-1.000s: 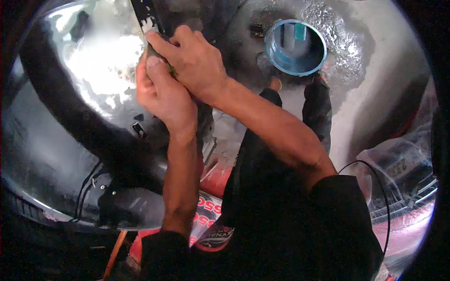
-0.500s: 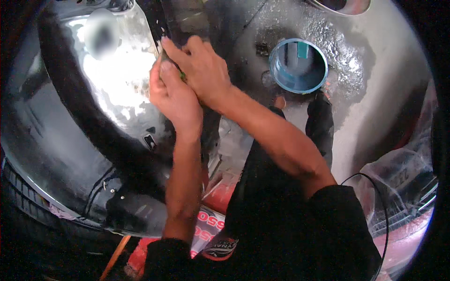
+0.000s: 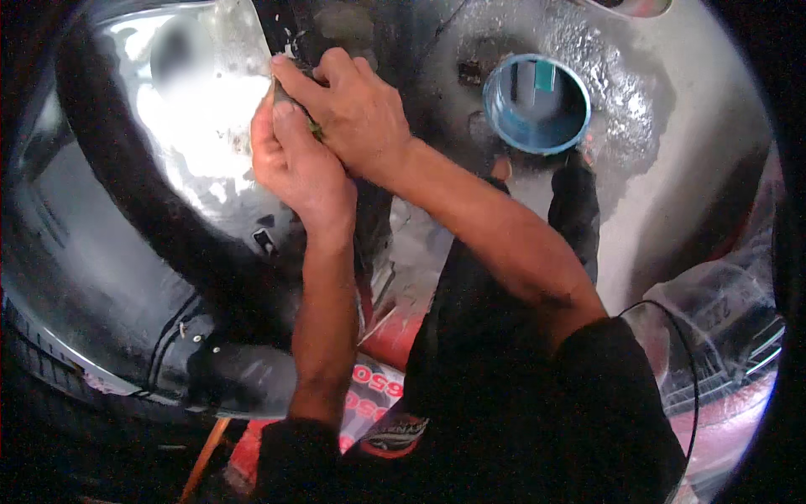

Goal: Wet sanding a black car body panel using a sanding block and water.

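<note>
My left hand (image 3: 302, 164) and my right hand (image 3: 361, 113) are close together at the edge of a glossy black vehicle panel (image 3: 126, 235). Both are closed. Between them is a small, thin greyish piece with a green bit (image 3: 315, 128) showing near the left thumb; its kind is mostly hidden by the fingers. The right hand lies over the far side, its index finger and thumb pinched near the panel edge. Pale flecks lie just beyond the fingertips.
A blue bucket (image 3: 493, 105) with a green block (image 3: 545, 76) inside stands on the wet grey floor (image 3: 638, 118). A plastic-wrapped pinkish body (image 3: 722, 294) is at the right, with a black cable (image 3: 690, 361) near my side. Red-and-white sheeting (image 3: 374, 386) and an orange stick (image 3: 206, 458) lie below.
Both hands have shifted slightly left and toward the top of the view, still together around the small piece. The panel and bucket sit a little differently in view.
</note>
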Action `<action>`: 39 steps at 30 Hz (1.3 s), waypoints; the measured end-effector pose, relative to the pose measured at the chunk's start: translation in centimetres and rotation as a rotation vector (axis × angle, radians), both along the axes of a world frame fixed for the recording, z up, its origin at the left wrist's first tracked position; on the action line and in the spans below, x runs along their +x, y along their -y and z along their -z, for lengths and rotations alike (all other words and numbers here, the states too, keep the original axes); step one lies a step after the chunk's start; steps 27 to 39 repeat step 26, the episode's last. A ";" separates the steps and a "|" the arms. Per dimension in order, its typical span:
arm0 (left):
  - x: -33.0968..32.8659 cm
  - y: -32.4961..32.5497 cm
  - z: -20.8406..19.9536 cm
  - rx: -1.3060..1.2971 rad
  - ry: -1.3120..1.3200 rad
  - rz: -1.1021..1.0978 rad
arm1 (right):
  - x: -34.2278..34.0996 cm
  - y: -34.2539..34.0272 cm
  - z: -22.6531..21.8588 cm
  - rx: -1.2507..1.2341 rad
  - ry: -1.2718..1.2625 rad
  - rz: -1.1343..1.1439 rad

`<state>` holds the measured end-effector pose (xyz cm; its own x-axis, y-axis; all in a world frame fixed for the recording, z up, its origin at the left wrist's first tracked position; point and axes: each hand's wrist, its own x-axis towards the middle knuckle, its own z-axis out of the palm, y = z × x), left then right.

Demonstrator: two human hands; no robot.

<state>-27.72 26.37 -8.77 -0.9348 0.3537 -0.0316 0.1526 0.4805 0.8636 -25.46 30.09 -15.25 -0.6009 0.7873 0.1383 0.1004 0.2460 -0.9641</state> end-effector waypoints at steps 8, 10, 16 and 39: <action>-1.9 -2.0 0.6 0.087 0.066 -0.001 | -1.2 -2.3 0.4 0.046 -0.012 0.001; -0.1 -1.7 -0.3 0.143 0.118 -0.101 | -0.9 -0.2 0.3 -0.014 -0.032 0.041; -2.2 -1.4 0.0 -0.039 -0.008 0.066 | -1.1 -1.9 -0.4 -0.019 0.048 -0.038; -0.1 1.5 -1.0 0.176 0.171 -0.020 | 0.3 0.7 -0.5 0.021 -0.018 -0.038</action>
